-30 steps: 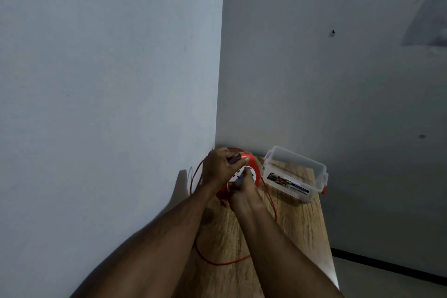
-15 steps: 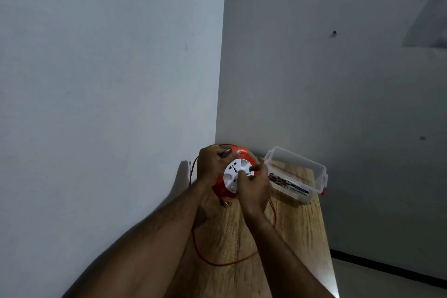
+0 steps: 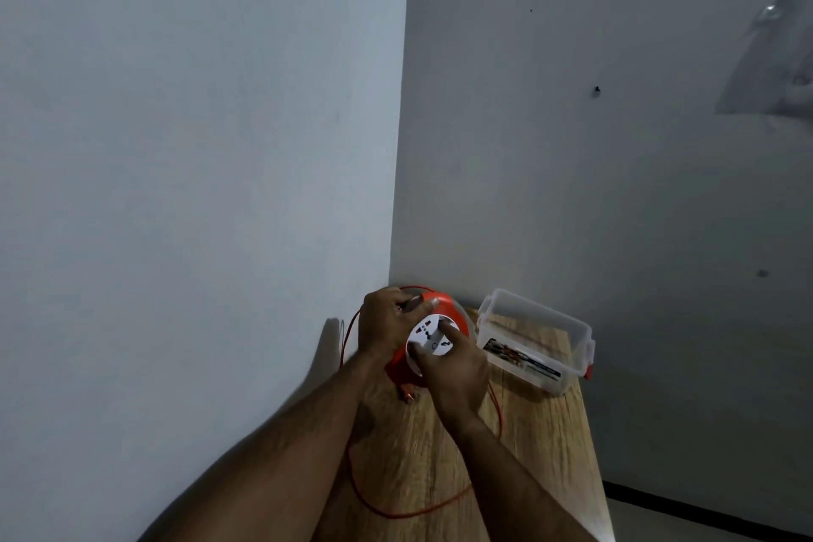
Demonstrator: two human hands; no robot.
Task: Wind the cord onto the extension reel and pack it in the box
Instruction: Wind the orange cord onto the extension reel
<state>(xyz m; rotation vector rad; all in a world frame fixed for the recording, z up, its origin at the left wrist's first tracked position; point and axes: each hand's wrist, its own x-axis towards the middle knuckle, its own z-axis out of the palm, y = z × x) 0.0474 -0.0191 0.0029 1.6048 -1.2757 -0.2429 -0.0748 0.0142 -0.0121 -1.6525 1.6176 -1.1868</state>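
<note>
Both my hands are clamped on the reel (image 3: 433,343): left hand (image 3: 387,328) on the rim, right hand (image 3: 455,370) on the socket face. The slack orange cord (image 3: 396,513) looped across the table (image 3: 541,444) could snag an edge or tangle mid-wind.

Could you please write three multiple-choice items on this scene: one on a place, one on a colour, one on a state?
1. Where is the box relative to the reel?
A. Right of it
B. Left of it
C. Under it

2. What colour is the cord?
A. Black
B. White
C. Orange

3. What state is the cord in?
A. Fully wound
B. Partly loose on the table
C. Packed in the box

Answers:
1. A, the clear box stands to the reel's right.
2. C, it matches the orange reel.
3. B, a loop lies on the wood.
</note>
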